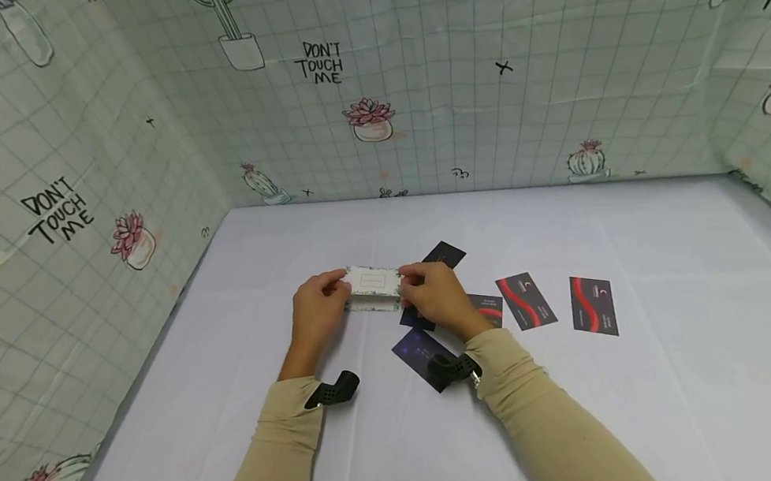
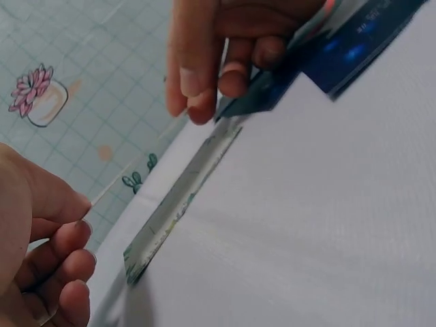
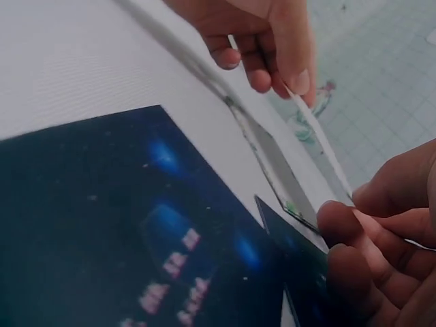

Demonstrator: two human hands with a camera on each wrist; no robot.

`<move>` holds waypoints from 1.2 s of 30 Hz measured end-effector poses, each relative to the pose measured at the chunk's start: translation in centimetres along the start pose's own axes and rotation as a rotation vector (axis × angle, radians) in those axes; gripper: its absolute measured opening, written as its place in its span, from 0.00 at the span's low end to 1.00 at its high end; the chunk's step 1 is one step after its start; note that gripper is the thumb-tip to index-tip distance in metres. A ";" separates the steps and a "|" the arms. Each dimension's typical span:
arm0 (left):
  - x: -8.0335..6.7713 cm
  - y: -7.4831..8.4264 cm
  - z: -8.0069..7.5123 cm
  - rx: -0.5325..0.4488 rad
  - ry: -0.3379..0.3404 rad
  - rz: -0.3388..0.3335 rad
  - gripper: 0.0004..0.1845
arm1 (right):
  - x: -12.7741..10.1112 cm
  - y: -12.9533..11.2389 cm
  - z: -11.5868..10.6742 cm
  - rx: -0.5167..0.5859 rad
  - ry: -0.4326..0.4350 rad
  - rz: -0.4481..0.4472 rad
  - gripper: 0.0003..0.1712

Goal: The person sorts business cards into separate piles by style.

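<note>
white card (image 1: 374, 280) pinched at both ends, left hand (image 1: 315, 313) and right hand (image 1: 438, 297); second white card (image 1: 374, 303) beneath; five dark cards (image 1: 593, 305) on table.

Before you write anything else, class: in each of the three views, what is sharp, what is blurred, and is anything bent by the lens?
Head view: evenly lit, sharp; the white card is crisp, the cloth walls bow outward. Left wrist view: the left hand is soft. Right wrist view: the dark blue card and its lettering are blurred.

A white card (image 1: 374, 281) lies left of two red-striped cards (image 1: 525, 300).
</note>
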State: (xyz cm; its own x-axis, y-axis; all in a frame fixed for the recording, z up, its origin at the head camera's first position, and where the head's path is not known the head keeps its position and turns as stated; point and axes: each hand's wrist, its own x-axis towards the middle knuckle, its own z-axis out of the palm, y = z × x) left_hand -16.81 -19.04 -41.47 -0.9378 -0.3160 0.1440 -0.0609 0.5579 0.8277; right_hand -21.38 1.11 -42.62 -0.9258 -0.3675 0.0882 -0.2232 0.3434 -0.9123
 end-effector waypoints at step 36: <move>-0.7 -0.2 0.9 0.313 0.041 0.032 0.13 | -0.5 0.0 0.8 -0.244 0.047 -0.082 0.19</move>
State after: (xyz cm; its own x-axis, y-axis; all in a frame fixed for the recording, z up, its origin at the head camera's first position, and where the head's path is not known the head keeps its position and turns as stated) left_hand -16.46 -18.24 -42.19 -0.9267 -0.3213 0.1946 -0.1393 0.7751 0.6163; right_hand -20.69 0.53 -42.97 -0.9135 -0.3642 0.1814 -0.3598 0.5147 -0.7782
